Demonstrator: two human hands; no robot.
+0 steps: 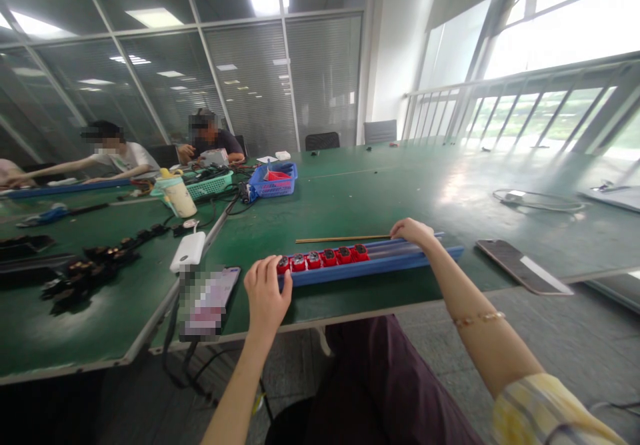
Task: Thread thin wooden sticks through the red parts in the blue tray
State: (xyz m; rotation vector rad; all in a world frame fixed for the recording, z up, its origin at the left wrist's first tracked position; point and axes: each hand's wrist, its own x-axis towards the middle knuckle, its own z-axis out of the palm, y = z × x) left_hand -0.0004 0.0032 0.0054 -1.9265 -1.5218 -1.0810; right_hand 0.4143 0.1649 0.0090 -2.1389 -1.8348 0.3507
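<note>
A long, narrow blue tray [350, 274] lies along the near side of the green table. In its left part stands a row of several small red parts with dark, round tops [329, 257]; its right part shows a bare, clear-looking strip. My left hand [265, 292] is closed round the tray's left end, thumb on the near side and fingers over the end. Reaching across the tray's right part, my right hand [414, 231] has bent fingers at the far wall; the fingertips are partly hidden. A thin wooden stick [340, 239] lies behind the tray, its right end close to those fingers.
Left of the tray are a phone [213, 302], a white power bank [188, 252] and black cabling. Farther back stand a cup [177, 195], a green basket [213, 184] and a blue basket [274, 180]. A dark phone [520, 265] lies right. Two people sit across the table.
</note>
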